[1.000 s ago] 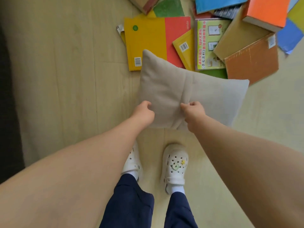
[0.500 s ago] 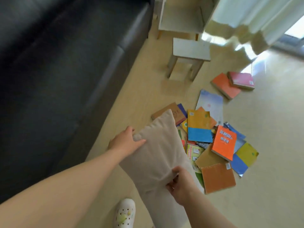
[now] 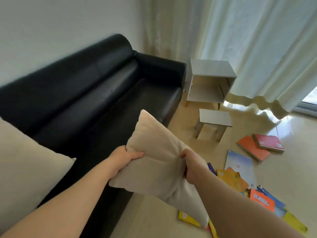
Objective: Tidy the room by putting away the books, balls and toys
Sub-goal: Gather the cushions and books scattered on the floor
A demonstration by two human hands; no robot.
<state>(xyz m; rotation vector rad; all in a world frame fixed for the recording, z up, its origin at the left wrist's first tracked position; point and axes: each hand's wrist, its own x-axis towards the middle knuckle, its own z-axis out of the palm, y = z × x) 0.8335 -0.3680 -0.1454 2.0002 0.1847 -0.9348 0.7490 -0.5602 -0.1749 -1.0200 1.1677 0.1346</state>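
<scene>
Here left hand (image 3: 127, 156) and right hand (image 3: 188, 166) hold cushion (image 3: 157, 162) edges beside sofa (image 3: 103, 93)

Plain beige throw pillow (image 3: 159, 162); glossy blk sofa (image 3: 106, 93); cream cushion (image 3: 25, 169). White side cabinet (image 3: 211, 71) & stool (image 3: 214, 117), pale wood legs. Curtain (image 3: 265, 48) sheer white w/ tan hem. Floor (image 3: 291, 169) lt beige. Orange book (image 3: 252, 150), pink book (image 3: 267, 142), sky-blue book (image 3: 240, 164), yellow book (image 3: 187, 219).

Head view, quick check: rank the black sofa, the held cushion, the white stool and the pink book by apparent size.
1. black sofa
2. held cushion, enlarged by nearness to the camera
3. white stool
4. pink book
</scene>
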